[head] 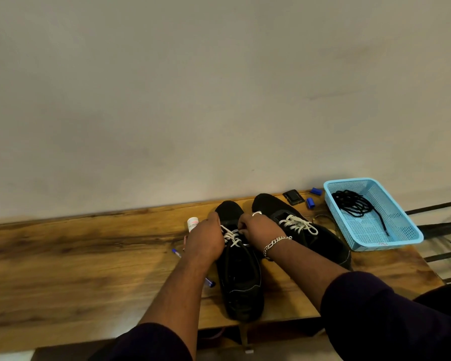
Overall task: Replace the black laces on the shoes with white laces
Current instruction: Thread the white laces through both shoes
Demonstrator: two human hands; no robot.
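Two black shoes stand side by side on the wooden table [89, 256]. The left shoe [241, 282] has a white lace [232, 237] crossed through its front eyelets. My left hand [205, 238] and my right hand [255, 230] both pinch that lace over the shoe's tongue. The right shoe [310, 230] carries a white lace [298, 224] tied in a bow. Black laces [354, 204] lie bundled in a light blue basket [406, 230] at the right.
A small white bottle [192, 223] stands left of my left hand. A blue pen [177, 254] lies partly under my left forearm. A black case [293, 197] and two blue caps [310, 203] sit near the wall. The table's right edge is just past the basket.
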